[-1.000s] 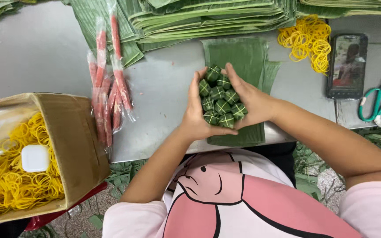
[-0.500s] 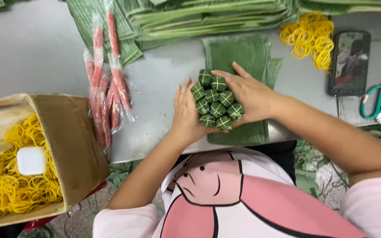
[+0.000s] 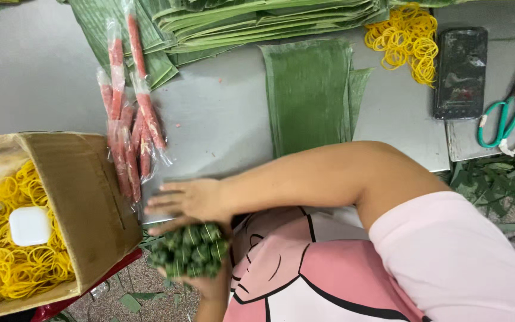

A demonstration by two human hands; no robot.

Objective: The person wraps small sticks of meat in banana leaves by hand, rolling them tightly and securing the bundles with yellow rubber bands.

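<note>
Item: cluster of small leaf-wrapped parcels (image 3: 189, 250), green, bundled tight. Location: below the table edge (image 3: 222, 173), beside the cardboard box of yellow rubber bands (image 3: 84, 209). Right hand (image 3: 189, 201) lies flat on top, fingers spread; left hand (image 3: 207, 286) cups it from beneath. Handling, judged: light, fairly firm, leaf skin smooth and tearable; loose cluster, best cradled top and bottom.

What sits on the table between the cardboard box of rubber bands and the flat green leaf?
In the head view, a bunch of red sticks in clear wrappers lies between the cardboard box and the flat leaf.
</note>
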